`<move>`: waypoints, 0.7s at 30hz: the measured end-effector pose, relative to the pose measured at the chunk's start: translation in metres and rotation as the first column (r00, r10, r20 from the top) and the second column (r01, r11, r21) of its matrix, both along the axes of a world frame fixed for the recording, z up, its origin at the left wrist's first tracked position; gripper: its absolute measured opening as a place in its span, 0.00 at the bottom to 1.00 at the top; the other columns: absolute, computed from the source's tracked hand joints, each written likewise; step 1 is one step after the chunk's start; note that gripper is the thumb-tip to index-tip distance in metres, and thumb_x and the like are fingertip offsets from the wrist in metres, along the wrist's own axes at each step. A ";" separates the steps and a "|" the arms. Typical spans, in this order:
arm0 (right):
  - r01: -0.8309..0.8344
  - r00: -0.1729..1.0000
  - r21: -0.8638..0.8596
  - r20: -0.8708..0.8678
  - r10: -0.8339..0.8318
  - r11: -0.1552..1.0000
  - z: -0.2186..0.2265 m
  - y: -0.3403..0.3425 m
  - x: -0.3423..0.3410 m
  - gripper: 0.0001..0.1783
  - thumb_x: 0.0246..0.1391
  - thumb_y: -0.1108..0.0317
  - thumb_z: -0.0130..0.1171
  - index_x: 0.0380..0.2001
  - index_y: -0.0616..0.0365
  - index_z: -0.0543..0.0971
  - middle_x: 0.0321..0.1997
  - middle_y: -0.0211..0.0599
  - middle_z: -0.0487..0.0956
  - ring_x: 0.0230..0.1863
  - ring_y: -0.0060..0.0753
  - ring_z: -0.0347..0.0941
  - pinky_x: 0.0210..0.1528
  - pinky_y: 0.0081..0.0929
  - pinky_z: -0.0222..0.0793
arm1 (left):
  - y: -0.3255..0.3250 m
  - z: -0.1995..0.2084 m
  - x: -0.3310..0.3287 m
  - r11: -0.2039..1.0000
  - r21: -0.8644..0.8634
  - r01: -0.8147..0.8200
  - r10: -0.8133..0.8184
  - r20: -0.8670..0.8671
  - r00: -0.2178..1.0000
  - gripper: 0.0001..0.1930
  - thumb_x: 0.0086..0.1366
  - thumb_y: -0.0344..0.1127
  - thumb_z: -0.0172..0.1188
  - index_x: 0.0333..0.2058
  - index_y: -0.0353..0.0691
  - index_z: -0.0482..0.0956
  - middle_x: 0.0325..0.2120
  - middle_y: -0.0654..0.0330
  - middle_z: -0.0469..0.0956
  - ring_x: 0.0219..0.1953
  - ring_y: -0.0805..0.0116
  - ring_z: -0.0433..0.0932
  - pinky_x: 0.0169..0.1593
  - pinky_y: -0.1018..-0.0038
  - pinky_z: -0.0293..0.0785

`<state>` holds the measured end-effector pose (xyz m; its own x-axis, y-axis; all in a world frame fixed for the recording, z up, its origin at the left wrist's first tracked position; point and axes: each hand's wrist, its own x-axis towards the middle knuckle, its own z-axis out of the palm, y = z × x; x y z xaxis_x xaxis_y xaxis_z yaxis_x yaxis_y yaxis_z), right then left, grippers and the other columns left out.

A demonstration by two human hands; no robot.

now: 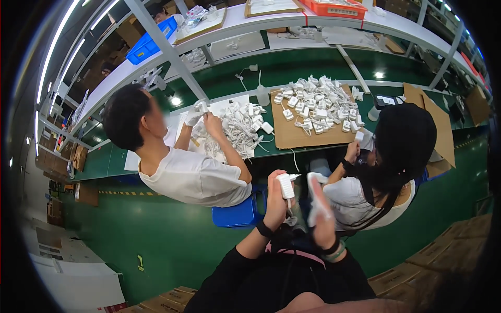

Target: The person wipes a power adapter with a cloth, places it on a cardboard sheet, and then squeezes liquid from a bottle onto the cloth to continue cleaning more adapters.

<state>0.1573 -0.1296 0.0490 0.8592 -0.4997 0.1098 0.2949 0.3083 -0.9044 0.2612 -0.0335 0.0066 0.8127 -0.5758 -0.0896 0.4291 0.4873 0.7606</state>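
My left hand (273,201) is closed around a white power adapter (286,186), its plug pins toward the right and its cord hanging down past my palm. Just to the right, my right hand (324,228) is upright and smeared by motion. White material (317,201), a cloth or a glove, covers its fingers, so their grip is hidden. A small gap separates it from the adapter. Ahead on the bench, many white adapters (318,107) lie piled on a brown cardboard sheet (289,136). Another heap of white adapters and cords (237,130) is to its left.
A co-worker in a white shirt (193,175) sits at front left on a blue stool (237,215), handling something white. Another co-worker (383,193) at right holds a white adapter (359,136). A shelf with blue (151,41) and orange (336,9) bins stands beyond. Cartons (443,245) are at lower right.
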 end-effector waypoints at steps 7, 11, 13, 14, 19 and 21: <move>-0.054 0.998 -0.832 -0.068 -0.004 0.552 -0.018 -0.007 0.045 0.32 0.58 0.56 0.43 0.60 0.67 0.60 0.66 0.52 0.57 0.68 0.53 0.48 0.68 0.44 0.39 | -0.011 -0.001 -0.024 0.950 0.258 -0.178 0.097 0.297 0.950 0.18 0.72 0.47 0.34 0.53 0.42 0.57 0.43 0.60 0.64 0.45 0.74 0.65 0.51 0.76 0.63; -0.018 0.998 -0.804 -0.046 -0.031 0.594 -0.013 0.001 0.036 0.29 0.58 0.59 0.43 0.60 0.64 0.62 0.66 0.48 0.58 0.69 0.50 0.47 0.68 0.45 0.37 | -0.006 -0.009 -0.024 0.973 0.150 -0.174 0.134 0.243 0.961 0.18 0.72 0.47 0.33 0.52 0.42 0.58 0.45 0.59 0.66 0.48 0.72 0.66 0.53 0.75 0.63; -0.055 0.998 -0.877 -0.054 0.016 0.477 -0.014 0.009 0.032 0.29 0.58 0.59 0.43 0.60 0.63 0.62 0.66 0.46 0.58 0.69 0.50 0.48 0.68 0.45 0.36 | 0.011 -0.048 -0.021 0.968 0.159 -0.195 0.125 0.369 0.921 0.24 0.70 0.42 0.38 0.60 0.36 0.50 0.58 0.53 0.55 0.59 0.62 0.58 0.61 0.68 0.56; -0.074 0.997 -0.905 -0.064 0.037 0.419 -0.016 0.011 0.030 0.28 0.58 0.60 0.43 0.60 0.62 0.62 0.66 0.45 0.58 0.69 0.50 0.48 0.68 0.45 0.36 | 0.014 -0.049 -0.021 0.965 0.168 -0.203 0.115 0.426 0.898 0.29 0.69 0.39 0.40 0.64 0.33 0.46 0.65 0.51 0.49 0.65 0.58 0.54 0.65 0.65 0.52; -0.129 0.982 -0.851 -0.182 -0.055 0.509 -0.020 -0.010 0.052 0.27 0.58 0.61 0.43 0.59 0.60 0.64 0.66 0.42 0.60 0.68 0.47 0.50 0.68 0.45 0.37 | -0.011 -0.010 -0.021 0.966 0.218 -0.142 0.098 0.200 0.975 0.19 0.72 0.46 0.34 0.54 0.41 0.58 0.45 0.59 0.66 0.44 0.74 0.67 0.49 0.77 0.64; -0.109 0.983 -0.799 -0.175 -0.055 0.592 -0.031 -0.013 0.052 0.28 0.58 0.59 0.42 0.60 0.59 0.63 0.66 0.43 0.59 0.68 0.47 0.51 0.68 0.45 0.36 | -0.003 -0.019 -0.011 0.982 0.175 -0.073 0.064 0.054 0.996 0.19 0.72 0.47 0.34 0.52 0.42 0.60 0.44 0.59 0.68 0.42 0.73 0.70 0.46 0.74 0.68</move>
